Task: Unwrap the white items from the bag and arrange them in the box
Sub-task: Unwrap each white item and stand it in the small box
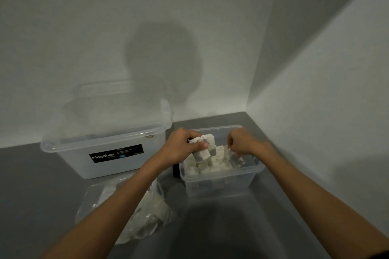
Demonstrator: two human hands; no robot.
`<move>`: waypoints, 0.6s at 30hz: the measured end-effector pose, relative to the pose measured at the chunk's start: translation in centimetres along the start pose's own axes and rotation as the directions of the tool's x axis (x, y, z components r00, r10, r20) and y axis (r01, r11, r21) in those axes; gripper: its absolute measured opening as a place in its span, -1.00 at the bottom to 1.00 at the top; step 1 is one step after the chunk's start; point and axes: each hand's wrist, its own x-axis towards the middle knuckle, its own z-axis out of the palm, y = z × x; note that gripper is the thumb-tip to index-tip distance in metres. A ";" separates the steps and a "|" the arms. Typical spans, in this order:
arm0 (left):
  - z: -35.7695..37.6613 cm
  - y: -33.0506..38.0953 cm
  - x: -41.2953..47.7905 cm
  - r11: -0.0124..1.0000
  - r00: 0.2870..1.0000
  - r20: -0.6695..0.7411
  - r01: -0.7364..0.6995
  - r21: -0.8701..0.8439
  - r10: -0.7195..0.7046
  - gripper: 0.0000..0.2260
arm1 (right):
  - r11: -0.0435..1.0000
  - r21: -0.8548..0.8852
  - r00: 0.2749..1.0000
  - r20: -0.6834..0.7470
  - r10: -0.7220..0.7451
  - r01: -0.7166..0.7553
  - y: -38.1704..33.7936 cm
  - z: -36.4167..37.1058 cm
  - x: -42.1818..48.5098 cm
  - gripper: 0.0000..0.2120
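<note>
A small clear plastic box (219, 183) stands on the grey table, holding several white items (212, 166) in a heap. My left hand (181, 146) hovers over the box's left side and grips a cluster of white items (205, 146) with fingers and thumb. My right hand (242, 142) is over the box's right side with fingers curled down onto a white item (235, 159) inside. A crumpled clear plastic bag (143, 216) lies on the table at the left front, partly under my left forearm.
A large translucent lidded storage box (105, 153) with a black "Megabox" label stands to the left against the wall. White walls form a corner close behind and to the right. A small dark object (175, 171) sits between the two boxes.
</note>
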 end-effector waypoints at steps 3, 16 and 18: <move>0.9 -0.2 0.4 1.000 1.000 -0.022 0.015 0.024 -0.015 -0.78 | 0.997 -0.053 0.992 0.110 0.069 -0.063 0.5 1.0 0.8 -0.82; 2.4 -0.7 1.2 0.991 0.993 -0.091 0.089 0.097 -0.080 -0.81 | 0.965 -0.258 0.992 0.125 -0.005 0.038 1.6 3.9 3.2 -0.63; 2.5 -0.9 1.5 0.989 0.992 -0.083 0.106 0.105 -0.098 -0.81 | 0.965 -0.258 0.991 0.135 -0.011 0.046 1.6 3.7 3.2 -0.63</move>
